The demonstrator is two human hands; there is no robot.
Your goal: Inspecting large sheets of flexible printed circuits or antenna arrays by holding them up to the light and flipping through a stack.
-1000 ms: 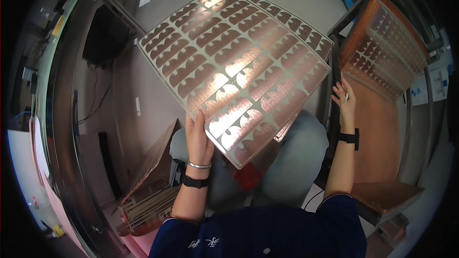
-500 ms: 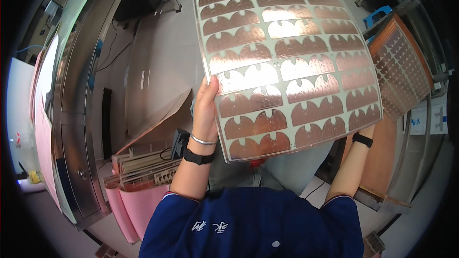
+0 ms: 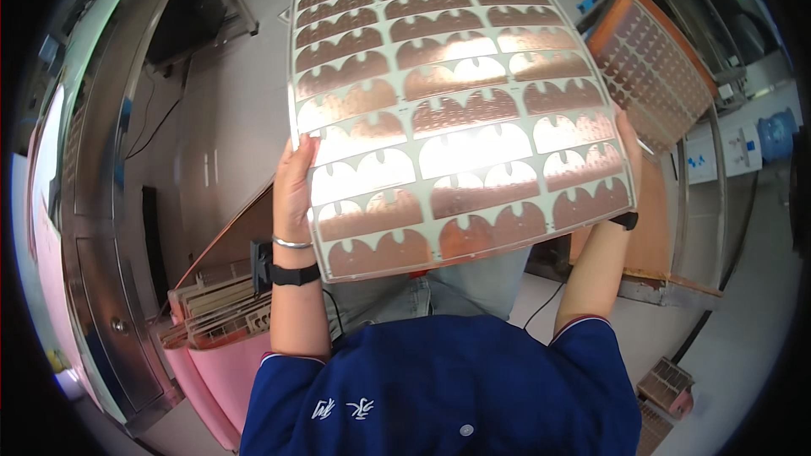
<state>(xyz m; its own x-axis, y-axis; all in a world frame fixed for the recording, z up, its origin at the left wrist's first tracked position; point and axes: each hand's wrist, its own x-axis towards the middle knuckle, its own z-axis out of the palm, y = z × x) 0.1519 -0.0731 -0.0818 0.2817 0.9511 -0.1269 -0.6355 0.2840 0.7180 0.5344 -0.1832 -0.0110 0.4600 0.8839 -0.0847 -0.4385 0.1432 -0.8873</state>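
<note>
The panel (image 3: 469,93) sits between the person's two hands, the left hand (image 3: 293,181) at its left edge and the right hand (image 3: 627,148) at its right, before the chest and partly over the lap. I see a stack of boards (image 3: 221,308) just beside the left forearm, a cabinet (image 3: 118,279) farther left. Across on the right, a second panel (image 3: 655,67) rests against a backing board (image 3: 614,21); beyond it stands a jug (image 3: 775,135).

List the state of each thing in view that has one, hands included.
Left hand: closed on the panel's left edge, thumb in front
Right hand: at the panel's right edge, partly hidden
Patterned copper-coloured panel: raised, held between both hands
Second patterned panel: tilted against an orange-brown board
Metal cabinet door: appears shut
Pink sheeting: curved
</note>
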